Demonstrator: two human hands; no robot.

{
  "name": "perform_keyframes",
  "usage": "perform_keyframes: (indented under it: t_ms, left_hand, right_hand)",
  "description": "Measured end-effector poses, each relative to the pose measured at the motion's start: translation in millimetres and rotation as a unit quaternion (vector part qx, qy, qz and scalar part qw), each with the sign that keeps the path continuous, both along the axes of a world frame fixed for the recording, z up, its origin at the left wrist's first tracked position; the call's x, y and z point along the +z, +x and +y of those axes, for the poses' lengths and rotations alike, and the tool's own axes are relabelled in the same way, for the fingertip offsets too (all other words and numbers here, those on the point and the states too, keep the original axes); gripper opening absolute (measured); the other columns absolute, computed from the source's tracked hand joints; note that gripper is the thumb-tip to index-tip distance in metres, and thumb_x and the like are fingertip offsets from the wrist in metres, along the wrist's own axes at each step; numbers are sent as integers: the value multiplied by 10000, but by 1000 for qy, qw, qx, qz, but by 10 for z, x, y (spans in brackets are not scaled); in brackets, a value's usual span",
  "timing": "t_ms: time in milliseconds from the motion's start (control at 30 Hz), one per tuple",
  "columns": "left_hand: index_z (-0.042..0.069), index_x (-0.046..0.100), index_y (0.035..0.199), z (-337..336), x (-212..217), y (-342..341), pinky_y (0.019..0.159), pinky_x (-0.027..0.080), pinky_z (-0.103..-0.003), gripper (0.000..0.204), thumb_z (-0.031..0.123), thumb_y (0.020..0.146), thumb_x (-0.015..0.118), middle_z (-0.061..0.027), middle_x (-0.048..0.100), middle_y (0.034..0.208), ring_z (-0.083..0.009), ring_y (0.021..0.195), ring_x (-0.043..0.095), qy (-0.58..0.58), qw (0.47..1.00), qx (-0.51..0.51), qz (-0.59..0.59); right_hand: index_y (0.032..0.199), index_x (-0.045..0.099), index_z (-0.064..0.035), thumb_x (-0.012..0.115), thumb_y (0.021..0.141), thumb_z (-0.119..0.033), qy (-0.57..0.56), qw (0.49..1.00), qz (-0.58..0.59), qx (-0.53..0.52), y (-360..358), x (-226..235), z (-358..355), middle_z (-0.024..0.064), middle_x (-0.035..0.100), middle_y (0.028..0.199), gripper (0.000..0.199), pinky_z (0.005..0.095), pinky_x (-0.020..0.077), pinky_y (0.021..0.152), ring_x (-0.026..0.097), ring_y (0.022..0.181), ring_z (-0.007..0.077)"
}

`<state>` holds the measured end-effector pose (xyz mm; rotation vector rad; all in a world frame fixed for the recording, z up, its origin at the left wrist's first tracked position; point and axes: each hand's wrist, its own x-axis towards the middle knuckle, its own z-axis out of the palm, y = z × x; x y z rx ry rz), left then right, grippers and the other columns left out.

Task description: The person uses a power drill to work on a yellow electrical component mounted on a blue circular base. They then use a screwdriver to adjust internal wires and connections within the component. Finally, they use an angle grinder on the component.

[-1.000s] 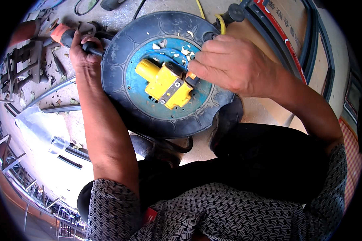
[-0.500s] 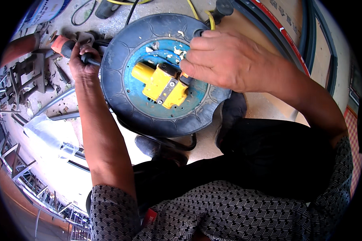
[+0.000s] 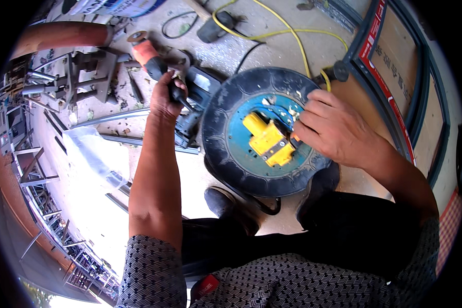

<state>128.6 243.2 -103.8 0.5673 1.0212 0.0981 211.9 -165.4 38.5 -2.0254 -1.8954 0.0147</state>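
Observation:
A cable reel (image 3: pixel 218 159) with a broad black rim and a blue-green middle stands in front of my legs. On its middle sits a yellow socket block (image 3: pixel 264 134), with pale crumbs scattered beside it. My left hand (image 3: pixel 168 97) is wrapped round the black rear end of an orange and black angle grinder (image 3: pixel 146 53), whose disc points to the far left. A black cord trails from the grinder's rear toward the reel. Over the reel's right side, my right hand (image 3: pixel 333 126) has its fingers curled against the socket block's right end. Whatever those fingers grip is hidden.
Beyond the reel lie a dark-headed mallet (image 3: pixel 214 28) and a yellow cable (image 3: pixel 297 46). Metal clamp parts (image 3: pixel 90 77) and bars occupy the left floor, near a clear plastic bag (image 3: pixel 95 154). Dark frames (image 3: pixel 395 113) lean at right. A reddish-brown cylindrical thing (image 3: pixel 61 38) juts in at far left.
The view has shifted, so the reel and both hands appear farther right and lower. My left hand still holds the grinder, and my right hand stays at the socket block.

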Motion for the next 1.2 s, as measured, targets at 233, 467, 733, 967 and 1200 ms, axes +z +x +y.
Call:
perform_keyframes:
  t_ms: [233, 467, 733, 967, 1200]
  left_hand:
    - [70, 549, 918, 240, 176, -89, 477, 513, -245, 131, 69, 943, 677, -6, 530, 676, -113, 534, 538, 6, 998, -35, 51]
    - [102, 529, 953, 466, 364, -21, 523, 546, -287, 134, 92, 925, 659, -7, 519, 681, -134, 562, 575, -65, 995, -41, 57]
    - [125, 481, 952, 344, 489, 25, 560, 548, -338, 195, 100, 874, 658, -25, 518, 732, -176, 598, 546, -42, 997, -49, 52]
    - [136, 525, 874, 426, 402, 133, 532, 501, -329, 134, 106, 845, 652, 0, 503, 650, -155, 543, 533, -60, 995, -45, 64]
    - [133, 526, 806, 199, 188, 411, 518, 533, -296, 103, 175, 877, 588, 3, 525, 638, -154, 548, 541, -125, 992, -17, 8]
  right_hand:
    - [909, 658, -44, 657, 817, -55, -34, 999, 16, -16, -24, 89, 18, 71, 600, 862, 93, 411, 472, 1049, 624, 888, 231]
    - [907, 609, -77, 639, 835, -49, -78, 997, 10, -7, -28, 121, 20, 65, 594, 884, 83, 438, 455, 1083, 630, 921, 236]
    - [950, 606, -107, 608, 848, -8, -110, 992, 9, -64, -184, 173, 30, 47, 595, 927, 142, 473, 345, 1232, 626, 997, 219]
    - [953, 607, -109, 611, 837, -9, -128, 986, -6, -110, -340, 222, 155, 48, 600, 935, 153, 479, 320, 1259, 627, 1014, 217]
    - [983, 630, -81, 636, 803, 22, -185, 974, -22, -131, -430, 256, 54, 94, 618, 953, 207, 505, 330, 1257, 650, 1040, 256]
